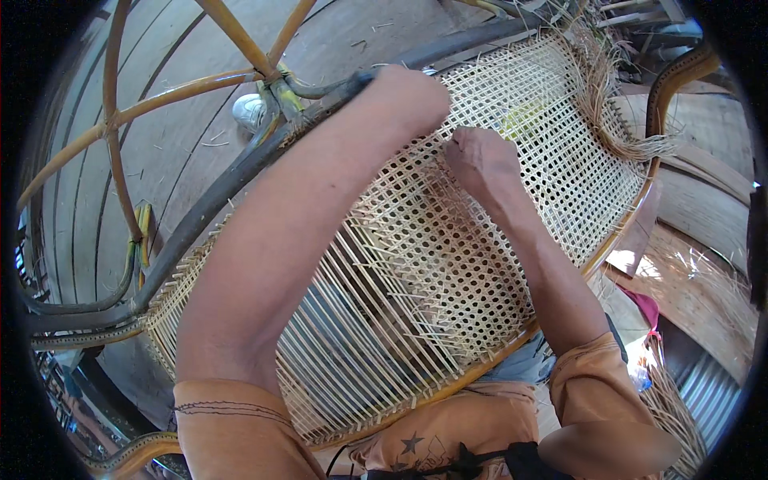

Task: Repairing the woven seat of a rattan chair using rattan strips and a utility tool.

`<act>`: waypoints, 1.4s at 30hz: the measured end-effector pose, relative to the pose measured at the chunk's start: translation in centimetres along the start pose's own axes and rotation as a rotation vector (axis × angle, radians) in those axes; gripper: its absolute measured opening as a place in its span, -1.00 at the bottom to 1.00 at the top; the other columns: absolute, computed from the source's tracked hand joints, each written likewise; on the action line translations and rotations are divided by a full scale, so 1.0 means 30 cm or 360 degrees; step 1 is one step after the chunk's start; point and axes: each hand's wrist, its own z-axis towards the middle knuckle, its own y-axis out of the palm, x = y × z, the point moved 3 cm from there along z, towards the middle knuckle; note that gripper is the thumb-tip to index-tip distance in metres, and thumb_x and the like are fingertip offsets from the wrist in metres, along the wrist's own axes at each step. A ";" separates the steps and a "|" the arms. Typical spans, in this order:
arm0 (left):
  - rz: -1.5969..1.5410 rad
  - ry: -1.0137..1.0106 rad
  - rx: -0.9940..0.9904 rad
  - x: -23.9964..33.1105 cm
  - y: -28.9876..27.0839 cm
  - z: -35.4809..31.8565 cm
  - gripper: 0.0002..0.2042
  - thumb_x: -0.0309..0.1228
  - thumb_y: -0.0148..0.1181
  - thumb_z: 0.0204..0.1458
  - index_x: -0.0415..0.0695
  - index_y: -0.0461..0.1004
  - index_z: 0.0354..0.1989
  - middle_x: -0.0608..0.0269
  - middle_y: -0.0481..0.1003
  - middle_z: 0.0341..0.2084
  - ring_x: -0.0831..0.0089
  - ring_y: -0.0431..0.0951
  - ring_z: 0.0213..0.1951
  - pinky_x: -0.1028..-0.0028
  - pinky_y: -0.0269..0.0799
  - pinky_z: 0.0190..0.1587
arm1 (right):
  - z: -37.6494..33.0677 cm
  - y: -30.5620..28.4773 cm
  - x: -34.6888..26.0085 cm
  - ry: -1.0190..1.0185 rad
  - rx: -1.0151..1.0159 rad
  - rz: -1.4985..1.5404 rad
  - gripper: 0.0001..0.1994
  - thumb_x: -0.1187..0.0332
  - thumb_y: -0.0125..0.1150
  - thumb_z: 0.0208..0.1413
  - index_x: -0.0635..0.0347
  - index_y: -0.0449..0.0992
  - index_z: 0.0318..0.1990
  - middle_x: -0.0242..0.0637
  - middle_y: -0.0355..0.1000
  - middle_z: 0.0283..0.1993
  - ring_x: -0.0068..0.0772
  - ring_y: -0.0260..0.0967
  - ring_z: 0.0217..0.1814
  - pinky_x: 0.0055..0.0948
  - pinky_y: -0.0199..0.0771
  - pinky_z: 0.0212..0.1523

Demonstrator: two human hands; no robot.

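Note:
A cane-webbed panel (552,120) in a bent rattan frame lies across my lap. Its far right part is a close mesh with many small holes; toward the lower left only parallel cane strands (352,336) run across, with loose strand ends at the border. Over the mesh, my right hand (484,160) is closed in a fist, thumb and forefinger pinched; whatever they hold is too small to make out. My left arm reaches over the panel to its far edge. There my left hand (420,94) bends down at the wrist, its fingers hidden.
A loose bundle of cane strands (632,148) hangs over the panel's right end. Rattan poles (188,84) cross at the upper left, above a plank floor. A white rounded object (250,112) lies there. More long strands (672,400) and a pink cloth (640,308) are at my right.

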 end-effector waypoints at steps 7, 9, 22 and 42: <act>-0.0037 -0.0155 0.0022 -0.029 0.058 0.028 -0.64 -0.19 0.15 -0.13 -0.16 0.54 -0.21 0.05 0.51 -0.17 0.16 0.54 -0.15 0.23 0.44 -0.10 | 0.004 -0.026 -0.044 -0.0007 -0.0003 -0.0098 -0.80 0.23 0.06 0.05 0.17 0.44 -0.44 -0.09 0.44 -0.49 -0.03 0.44 -0.40 -0.16 0.45 -0.33; -0.0033 -0.0184 -0.0056 -0.065 0.038 0.008 -0.64 -0.17 0.15 -0.13 -0.16 0.54 -0.22 0.05 0.52 -0.19 0.17 0.54 -0.15 0.24 0.44 -0.11 | 0.010 -0.018 -0.056 0.0032 -0.0106 -0.0081 -0.84 0.29 0.08 0.03 0.18 0.43 -0.44 -0.11 0.43 -0.47 -0.04 0.42 -0.38 -0.17 0.43 -0.32; -0.0280 -0.0771 0.0190 -0.320 0.063 -0.182 -0.56 -0.02 0.07 -0.06 -0.16 0.53 -0.21 0.07 0.52 -0.18 0.18 0.53 -0.13 0.24 0.43 -0.11 | 0.056 -0.050 0.022 -0.0390 -0.0108 0.0486 -0.87 0.39 0.16 0.03 0.26 0.43 -0.32 -0.24 0.32 -0.42 -0.31 0.32 -0.35 -0.36 0.35 -0.29; -0.0347 -0.0537 0.0588 -0.275 0.157 -0.089 -0.75 -0.28 -0.01 -0.02 -0.12 0.48 -0.26 0.00 0.52 -0.29 0.05 0.52 -0.20 0.14 0.43 -0.15 | 0.076 -0.008 0.034 -0.0516 0.0063 0.0246 -0.84 0.35 0.11 0.01 0.27 0.42 -0.47 -0.07 0.38 -0.40 -0.04 0.36 -0.34 -0.20 0.36 -0.31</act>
